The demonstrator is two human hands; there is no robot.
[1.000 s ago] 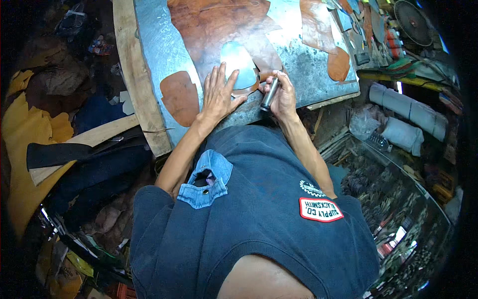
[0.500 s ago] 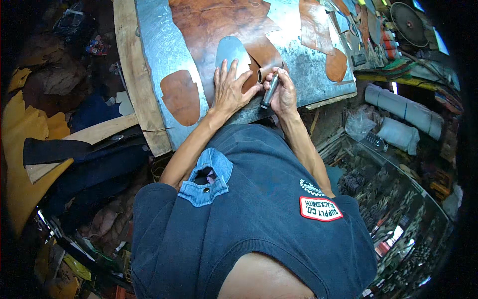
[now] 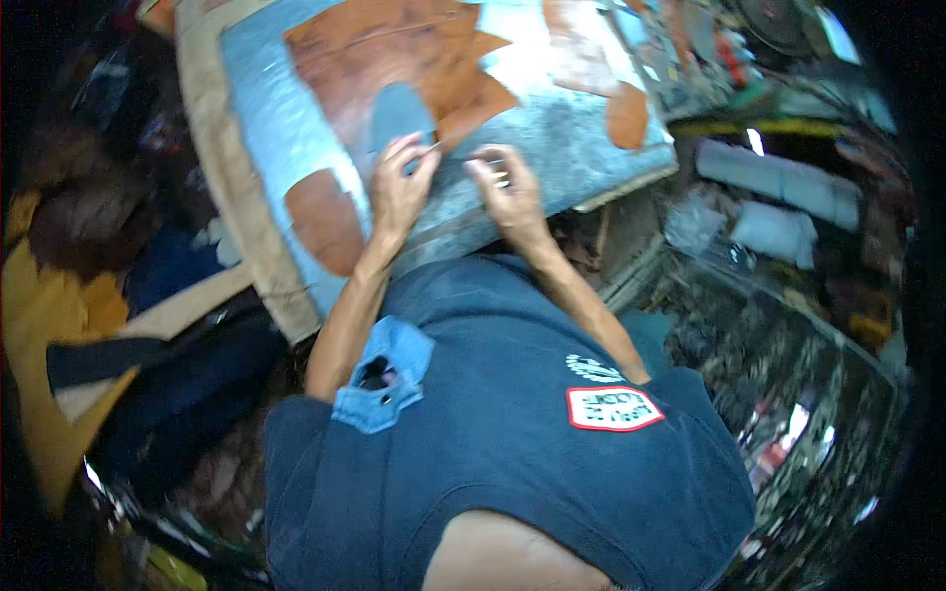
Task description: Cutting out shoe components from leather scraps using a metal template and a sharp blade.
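On the metal-topped table lies a large brown leather hide (image 3: 384, 44) with jagged edges. A grey rounded template (image 3: 399, 108) rests on its near part. My left hand (image 3: 399, 192) is at the template's near end, thumb and fingers pinched together; a thin pale sliver shows at the fingertips, too blurred to name. To its right, my right hand (image 3: 512, 197) is curled above bare metal around a small tool (image 3: 501, 177), mostly hidden, with a yellowish glint. A rounded brown leather cutout (image 3: 325, 222) lies left of my left hand.
The table has a wooden border (image 3: 222, 148) on its left. More leather pieces (image 3: 627, 115) lie at the right. White wrapped rolls (image 3: 778, 182) stand beyond the table's right side, near a glass-topped case (image 3: 778, 394). Yellow leather (image 3: 44, 335) hangs at the left.
My left hand has gone from lying flat on the template to a pinch. My right hand has drawn away from the leather edge. The leather strip beside the template is gone from there. The view has shifted.
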